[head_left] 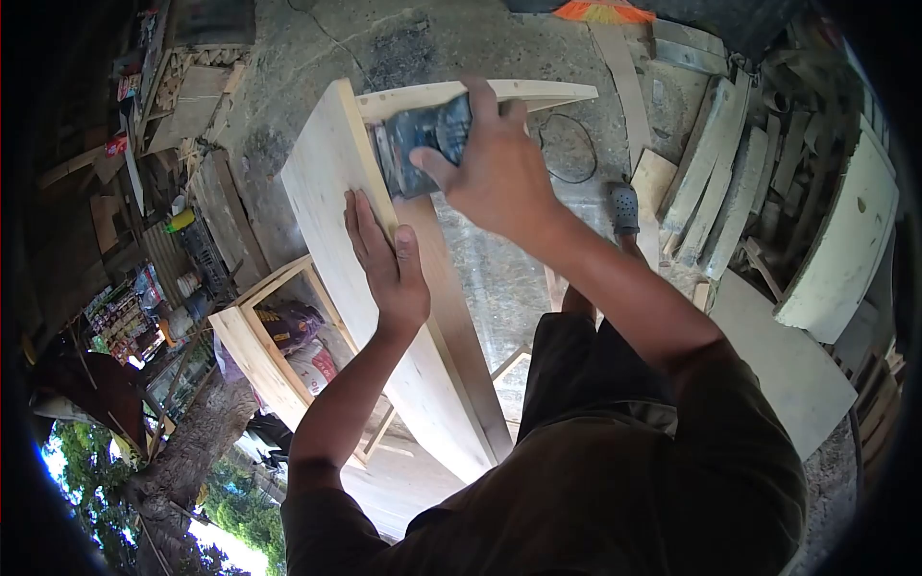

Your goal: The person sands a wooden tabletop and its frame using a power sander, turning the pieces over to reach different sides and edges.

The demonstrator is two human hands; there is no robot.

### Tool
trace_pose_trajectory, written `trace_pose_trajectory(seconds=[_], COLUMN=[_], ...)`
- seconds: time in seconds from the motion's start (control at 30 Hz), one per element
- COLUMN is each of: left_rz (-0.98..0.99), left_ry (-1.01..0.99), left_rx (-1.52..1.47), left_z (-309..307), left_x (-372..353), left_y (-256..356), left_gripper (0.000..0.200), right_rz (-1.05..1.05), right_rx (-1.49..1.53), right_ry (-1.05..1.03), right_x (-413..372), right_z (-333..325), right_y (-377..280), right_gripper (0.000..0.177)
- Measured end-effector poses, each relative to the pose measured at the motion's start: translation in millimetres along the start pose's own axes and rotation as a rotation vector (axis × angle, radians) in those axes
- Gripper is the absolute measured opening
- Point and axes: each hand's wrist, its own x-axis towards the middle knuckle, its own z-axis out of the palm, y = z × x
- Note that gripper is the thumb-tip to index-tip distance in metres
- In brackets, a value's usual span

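Note:
A long pale wooden panel piece (331,202) with raised edges runs from the upper middle down toward my body. My right hand (495,163) is wrapped round a dark blue power sander (423,144), which sits against the inner side of the piece near its far end. Some of the tool is blurred and hidden by my fingers. My left hand (387,264) lies on the edge and outer face of the panel, fingers extended toward the far end, below and left of the tool.
A wooden frame (259,360) with bags inside it stands at the left. Curved wooden pieces (715,163) and a pale curved panel (845,240) are stacked at the right. A dark cable (586,144) lies on the concrete floor beyond my right forearm. One clog (624,206) shows.

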Motion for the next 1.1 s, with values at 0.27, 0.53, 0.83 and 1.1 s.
trace_pose_trajectory(seconds=[0.27,0.53,0.83,1.1], left_rz=[0.038,0.071,0.055,-0.114], left_ry=[0.017,-0.010,-0.055,-0.073], left_rx=[-0.005,0.018,0.086,0.082], left_z=[9,21,18,-9], left_x=[-1,1,0,6], left_y=[2,15,17,6], left_gripper=[0.075,0.079,0.096,0.100], right_rz=[-0.004,0.021,-0.059,0.181], right_rx=[-0.032,0.032,0.011,-0.063], right_ry=[-0.123,-0.062,-0.088,0.069], right_x=[19,-26,87,137], right_z=[-24,-29,-40,-2], right_y=[3,29,20,201], right_gripper=[0.086,0.092,0.093,0.092])
